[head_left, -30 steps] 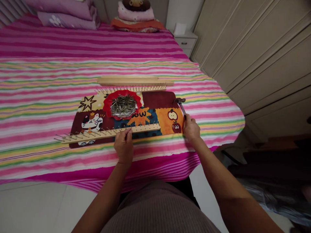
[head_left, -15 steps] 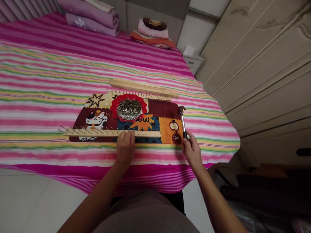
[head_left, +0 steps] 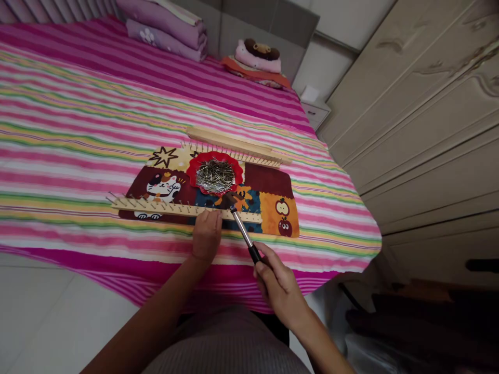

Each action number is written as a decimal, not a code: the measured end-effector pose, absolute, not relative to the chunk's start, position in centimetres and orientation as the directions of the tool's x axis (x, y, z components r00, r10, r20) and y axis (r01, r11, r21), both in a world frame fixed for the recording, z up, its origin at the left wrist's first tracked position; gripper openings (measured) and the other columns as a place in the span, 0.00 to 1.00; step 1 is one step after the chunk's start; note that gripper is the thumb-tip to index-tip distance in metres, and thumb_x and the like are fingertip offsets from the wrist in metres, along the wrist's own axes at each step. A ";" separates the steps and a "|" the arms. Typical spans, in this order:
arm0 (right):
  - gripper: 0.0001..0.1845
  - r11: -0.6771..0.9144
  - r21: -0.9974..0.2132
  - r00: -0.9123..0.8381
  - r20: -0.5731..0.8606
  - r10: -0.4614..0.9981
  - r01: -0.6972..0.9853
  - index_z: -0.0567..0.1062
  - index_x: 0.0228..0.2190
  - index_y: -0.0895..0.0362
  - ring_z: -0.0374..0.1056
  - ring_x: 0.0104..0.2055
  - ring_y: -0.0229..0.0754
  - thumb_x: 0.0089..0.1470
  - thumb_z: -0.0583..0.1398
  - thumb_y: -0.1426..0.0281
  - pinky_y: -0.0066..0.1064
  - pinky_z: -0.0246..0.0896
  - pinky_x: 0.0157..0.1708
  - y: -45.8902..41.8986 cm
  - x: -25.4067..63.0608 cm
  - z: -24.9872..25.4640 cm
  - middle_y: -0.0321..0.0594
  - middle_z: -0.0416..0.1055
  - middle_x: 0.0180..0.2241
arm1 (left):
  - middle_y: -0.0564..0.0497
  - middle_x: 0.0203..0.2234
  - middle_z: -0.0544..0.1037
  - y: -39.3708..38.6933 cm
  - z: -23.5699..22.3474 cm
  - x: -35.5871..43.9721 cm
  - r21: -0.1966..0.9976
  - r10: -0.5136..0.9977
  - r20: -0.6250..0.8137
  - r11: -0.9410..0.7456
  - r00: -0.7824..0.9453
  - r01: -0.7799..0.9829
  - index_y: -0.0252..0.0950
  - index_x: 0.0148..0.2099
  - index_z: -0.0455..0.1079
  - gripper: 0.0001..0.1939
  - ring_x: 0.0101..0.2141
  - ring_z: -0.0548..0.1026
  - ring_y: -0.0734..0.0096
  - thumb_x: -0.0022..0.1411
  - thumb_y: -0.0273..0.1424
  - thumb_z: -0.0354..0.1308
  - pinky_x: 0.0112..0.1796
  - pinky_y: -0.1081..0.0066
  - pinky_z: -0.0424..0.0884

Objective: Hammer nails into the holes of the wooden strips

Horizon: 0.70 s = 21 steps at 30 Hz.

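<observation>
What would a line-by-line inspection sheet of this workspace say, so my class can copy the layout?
Surface: striped cloth over a bed; patterned mat on it.
Job's things: hammer, near nailed strip, far nailed strip, plain strips, red dish of nails.
Clutter: folded purple bedding, stacked textiles on the bed's far side.
Hands: right hand grips the hammer; left hand at the near nailed strip, fingertips unclear.
Cables: nothing seen.
Surroundings: panelled doors right; drawer unit beyond.
</observation>
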State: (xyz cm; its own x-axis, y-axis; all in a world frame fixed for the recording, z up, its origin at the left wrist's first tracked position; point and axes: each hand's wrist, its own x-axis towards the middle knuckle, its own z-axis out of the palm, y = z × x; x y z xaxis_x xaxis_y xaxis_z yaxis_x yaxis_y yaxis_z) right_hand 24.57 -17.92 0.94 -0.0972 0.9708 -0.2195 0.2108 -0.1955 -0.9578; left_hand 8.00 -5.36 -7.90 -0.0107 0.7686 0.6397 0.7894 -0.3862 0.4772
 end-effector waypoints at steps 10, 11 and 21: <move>0.24 -0.045 -0.905 -0.052 -0.073 0.996 0.424 0.62 0.59 0.48 0.59 0.26 0.36 0.63 0.50 0.63 0.28 0.58 0.28 -18.8 23.9 2.7 0.35 0.65 0.29 | 0.48 0.25 0.70 -5.4 -8.3 8.0 0.509 0.772 0.635 -0.389 -0.030 0.768 0.37 0.33 0.69 0.12 0.31 0.67 0.65 0.66 0.31 0.46 0.36 0.64 0.63; 0.23 -0.030 -0.901 -0.053 -0.059 0.997 0.432 0.63 0.58 0.49 0.60 0.27 0.37 0.62 0.50 0.63 0.28 0.59 0.29 -18.7 23.9 2.6 0.35 0.65 0.28 | 0.48 0.25 0.70 -5.4 -8.3 8.0 0.512 0.774 0.633 -0.386 -0.033 0.767 0.37 0.32 0.68 0.13 0.30 0.67 0.65 0.66 0.31 0.46 0.36 0.64 0.63; 0.22 -0.018 -0.887 0.105 0.034 0.994 0.461 0.66 0.56 0.50 0.63 0.25 0.37 0.61 0.52 0.62 0.27 0.60 0.25 -18.2 25.8 3.3 0.35 0.68 0.27 | 0.48 0.25 0.70 -5.2 -8.5 8.0 0.541 0.767 0.640 -0.419 -0.035 0.729 0.38 0.34 0.69 0.12 0.30 0.68 0.65 0.66 0.31 0.46 0.37 0.63 0.63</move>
State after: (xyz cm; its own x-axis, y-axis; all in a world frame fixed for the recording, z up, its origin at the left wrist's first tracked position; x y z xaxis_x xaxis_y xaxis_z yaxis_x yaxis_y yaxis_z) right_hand 25.77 -18.17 3.29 0.1050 0.9939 0.0339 0.4609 -0.0185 -0.8873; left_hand 7.98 -5.22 -8.46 -0.0348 0.7672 0.6404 0.7294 -0.4186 0.5411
